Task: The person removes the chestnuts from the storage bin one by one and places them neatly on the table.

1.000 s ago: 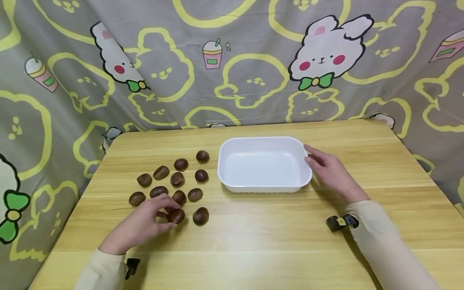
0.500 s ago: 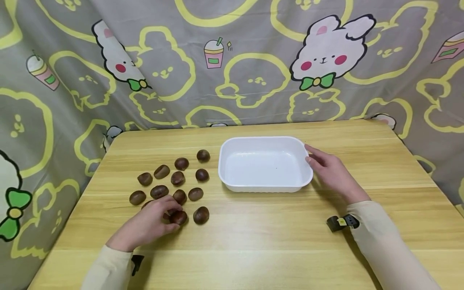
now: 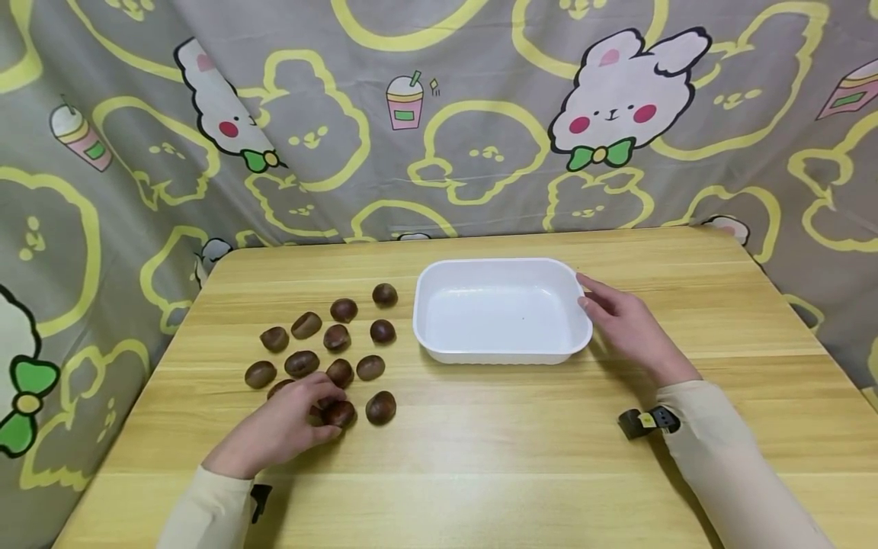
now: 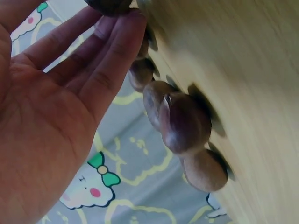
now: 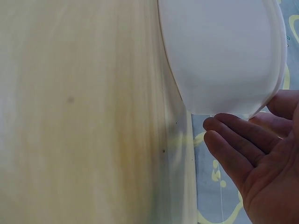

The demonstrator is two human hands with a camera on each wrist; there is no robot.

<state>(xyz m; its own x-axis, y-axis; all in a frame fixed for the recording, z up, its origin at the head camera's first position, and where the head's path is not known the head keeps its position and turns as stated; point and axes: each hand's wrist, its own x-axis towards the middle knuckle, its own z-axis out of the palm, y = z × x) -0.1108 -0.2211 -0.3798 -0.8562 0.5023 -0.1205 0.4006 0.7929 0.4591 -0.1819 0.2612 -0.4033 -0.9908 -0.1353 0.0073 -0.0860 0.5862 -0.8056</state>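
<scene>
My left hand (image 3: 284,423) pinches a glossy brown chestnut (image 3: 341,415) between thumb and fingertips, low over the table at the near side of a group of chestnuts. In the left wrist view only the lower part of that chestnut (image 4: 110,5) shows, at the top edge beside the fingertips. A white rectangular plastic tub (image 3: 503,356) stands right of the group with nothing inside. At its right end rests my right hand (image 3: 627,324), fingertips and thumb against the rim. The right wrist view shows these fingers (image 5: 238,140) fairly straight at the tub's end wall (image 5: 224,100).
Several loose chestnuts lie in uneven rows on the wooden table (image 3: 480,457); the nearest ones are a chestnut (image 3: 380,409) just right of the held one and a chestnut (image 3: 340,374) behind it. A patterned grey curtain (image 3: 480,183) hangs along the table's back edge.
My left hand has shifted slightly right with the pinched chestnut, its fingers closer around it; a chestnut behind the hand shows more. The right hand and the tub stay put.
</scene>
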